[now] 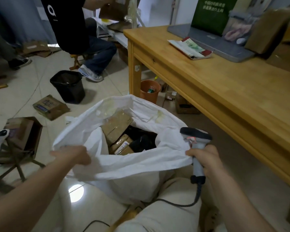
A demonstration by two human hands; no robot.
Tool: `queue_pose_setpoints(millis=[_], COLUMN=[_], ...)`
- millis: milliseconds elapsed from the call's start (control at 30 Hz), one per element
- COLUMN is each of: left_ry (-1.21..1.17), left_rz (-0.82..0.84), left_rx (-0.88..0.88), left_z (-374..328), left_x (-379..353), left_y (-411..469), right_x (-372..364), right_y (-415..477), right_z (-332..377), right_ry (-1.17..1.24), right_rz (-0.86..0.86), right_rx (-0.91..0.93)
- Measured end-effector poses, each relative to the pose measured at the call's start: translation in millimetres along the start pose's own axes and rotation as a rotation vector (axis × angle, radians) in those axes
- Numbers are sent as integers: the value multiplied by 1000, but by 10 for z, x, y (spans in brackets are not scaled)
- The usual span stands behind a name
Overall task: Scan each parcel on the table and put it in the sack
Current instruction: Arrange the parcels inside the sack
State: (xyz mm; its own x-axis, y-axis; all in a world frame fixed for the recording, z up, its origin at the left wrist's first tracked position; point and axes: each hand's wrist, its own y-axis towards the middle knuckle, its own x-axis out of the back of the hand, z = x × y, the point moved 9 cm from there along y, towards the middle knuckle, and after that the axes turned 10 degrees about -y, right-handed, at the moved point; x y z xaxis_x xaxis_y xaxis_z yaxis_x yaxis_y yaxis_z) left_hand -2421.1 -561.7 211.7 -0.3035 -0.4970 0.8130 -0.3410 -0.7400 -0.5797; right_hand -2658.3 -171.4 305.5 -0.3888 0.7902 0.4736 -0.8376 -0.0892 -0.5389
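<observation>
Holding the sack's mouth open. Our left hand (74,156) grips the near rim of the white woven plastic sack (124,166), fingers curled over the fabric. Our right hand (206,161) wraps its fingers round the handle of the grey corded barcode scanner (195,136) and appears to pinch the rim too. Brown cardboard parcels (117,126) lie inside the sack. A flat white, red and green packet (190,48) lies on the wooden worktop (224,91) beyond the sack. We judge an even outward pull best, with the cord outside the sack.

Lighting: soft, even, moderately bright indoor. Glare: round lamp reflection on glossy floor tiles (76,192). Shadows: faint, beneath wooden table (224,91). Blur: far top corners smeared. Distortion: wide-angle bowing at edges.
</observation>
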Motion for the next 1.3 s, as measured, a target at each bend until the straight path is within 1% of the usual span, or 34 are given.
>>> queue_pose_setpoints(millis=[33, 100, 133, 200, 267, 333, 400, 433, 500, 533, 567, 633, 667, 733, 767, 833, 867, 933, 967, 1000, 1067, 1100, 1133, 1200, 1233, 1300], left_ry=[-46, -66, -73, -150, -259, -313, -336, -315, -237, -180, -116, -31, -57, -245, -414, -786, -873, -904, -915, -945, -988, -980, -957, -919, -954, -1067], left_rz=[-83, -241, -267, -230, -172, -113, -101, -90, -78, -72, -81, -184, -240, -283, -250, -101, -11, 146, 187, 192, 141, 110, 75, 36, 27, -8], left_rx=[1, 3, 11, 47, 91, 135, 171, 178, 152, 128, 106, 74, 95, 171, 202, 223, 221, 226, 241, 261, 296, 277, 221, 122, 113, 98], left_z=[-88, -287, -378, -470, -454, -407, -389, -409, -514, -572, -613, -578, -474, -181, -36, 88, 50, -111, -206, -287, -428, -485, -536, -546, -499, -430], left_x=[129, 381, 458, 463, 336, 219, 165, 153, 157, 182, 238, 458, 582, 735, 709, 504, 362, 90, -32, -138, -309, -360, -364, -239, -138, 188], left_y=[-83, -204, -235, -175, 41, 111, 91, 59, 18, -1, -7, 40, 63, 150, 207, 293, 317, 275, 245, 224, 180, 172, 209, 271, 299, 300], right_x=[-8, 59, 109, 157, 90, -131, -418, -561, -816, -874, -897, -909, -925, -946, -942, -963, -987, -1056, -1086, -1113, -1164, -1187, -1204, -1159, -1104, -975], right_y=[-21, -101, -162, -308, -361, -263, -33, 151, 505, 653, 763, 870, 900, 939, 951, 984, 961, 948, 956, 942, 910, 900, 892, 911, 911, 924], right_z=[77, 326, 504, 905, 1292, 1628, 1766, 1707, 1398, 1204, 1030, 802, 747, 712, 686, 630, 604, 532, 486, 453, 412, 372, 332, 294, 315, 457], right_ry=[-72, -252, -320, -379, -423, -573, -759, -852, -1050, -1082, -1075, -1074, -1059, -887, -771, -628, -591, -540, -545, -570, -613, -628, -657, -717, -700, -537], right_rz=[9, -51, -95, -128, -115, -109, -114, -97, 3, 44, 70, 109, 134, 191, 211, 249, 273, 304, 296, 281, 258, 254, 250, 183, 138, 80], right_rx=[35, 153, 239, 401, 518, 595, 602, 559, 447, 375, 306, 237, 229, 209, 177, 130, 115, 91, 86, 94, 131, 139, 144, 164, 163, 129])
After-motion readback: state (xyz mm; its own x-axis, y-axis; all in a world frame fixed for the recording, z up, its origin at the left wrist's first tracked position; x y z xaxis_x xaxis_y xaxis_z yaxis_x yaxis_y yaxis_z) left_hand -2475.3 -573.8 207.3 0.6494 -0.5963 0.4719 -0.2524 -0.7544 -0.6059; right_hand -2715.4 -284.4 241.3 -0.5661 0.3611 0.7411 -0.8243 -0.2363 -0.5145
